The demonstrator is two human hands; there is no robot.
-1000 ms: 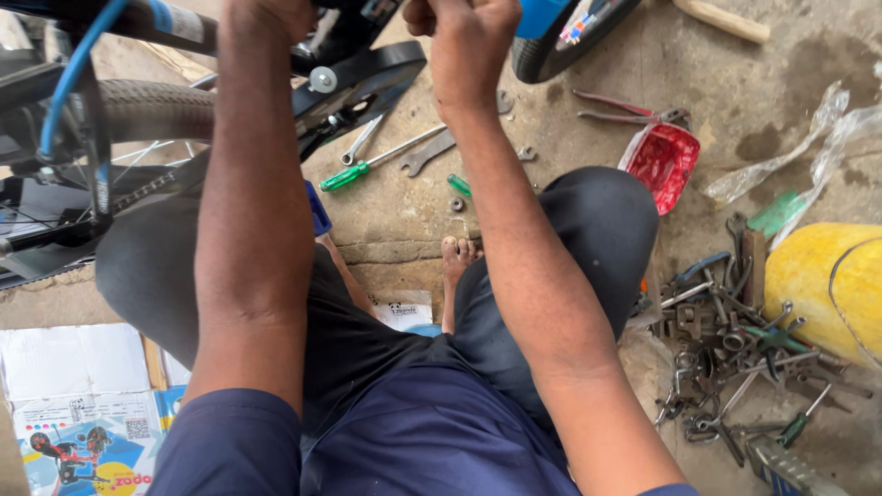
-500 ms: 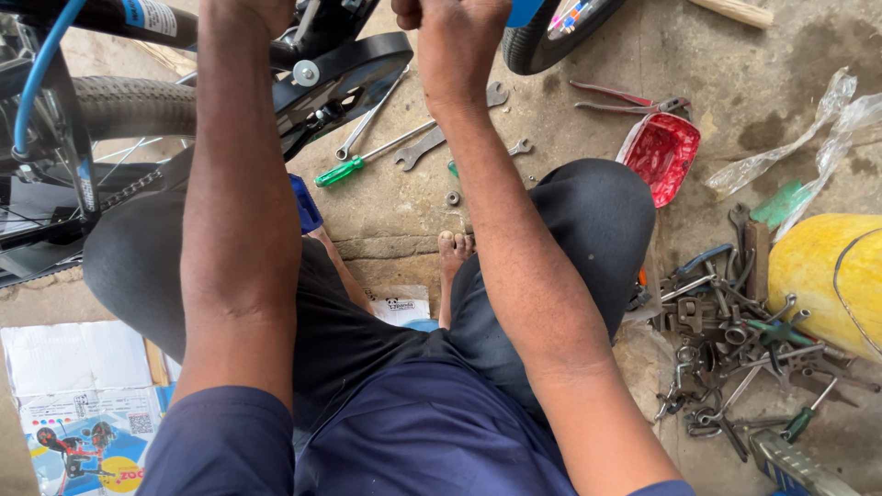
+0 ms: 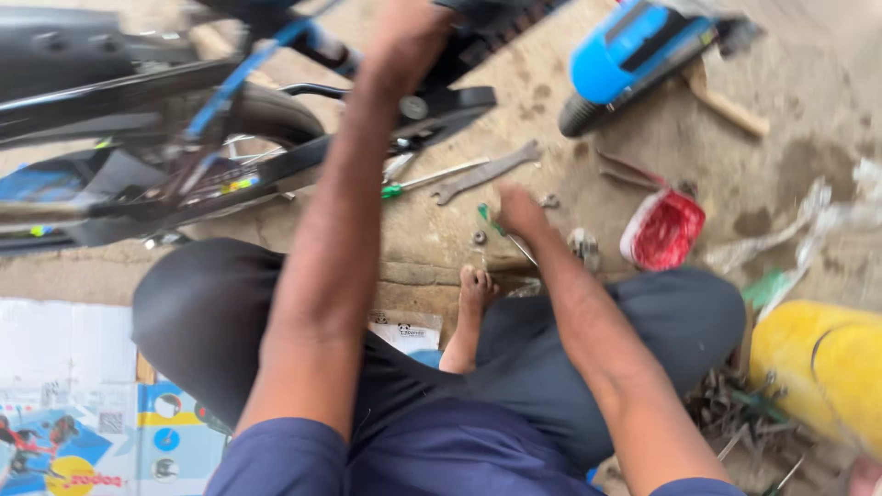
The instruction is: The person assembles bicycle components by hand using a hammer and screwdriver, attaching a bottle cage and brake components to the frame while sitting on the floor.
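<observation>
We are looking down from a head-worn camera at a person seated on a stained concrete floor (image 3: 808, 138), one bare foot (image 3: 476, 287) tucked between the knees. Our right hand (image 3: 520, 208) reaches down to the floor, fingers curled loosely over the small green-handled tool (image 3: 490, 220) lying there; motion blur keeps us from telling whether the fingers have closed on it or only touch it. Just beyond that hand, farther from the body, lie a flat metal wrench (image 3: 487, 172) and a green-handled screwdriver (image 3: 430, 180), side by side, seemingly kept within arm's reach. A few loose nuts sit around the hand on the floor. To the right of the hand stands a small red tub (image 3: 663, 230), probably there to hold small parts. Our left hand (image 3: 412, 32) is raised to the top of the view, up against the dark frame of a small bicycle (image 3: 138, 92); it seems to grip or steady the frame, but blur and the picture's edge hide the fingers, so we cannot tell. The bicycle lies left of and beyond the right hand, its tyre (image 3: 276, 112) near the left forearm. A blue wheel guard (image 3: 634, 46) sits beyond the wrench, a yellow container (image 3: 827, 377) far right near a heap of scrap metal, and printed cardboard (image 3: 73, 413) at lower left.
</observation>
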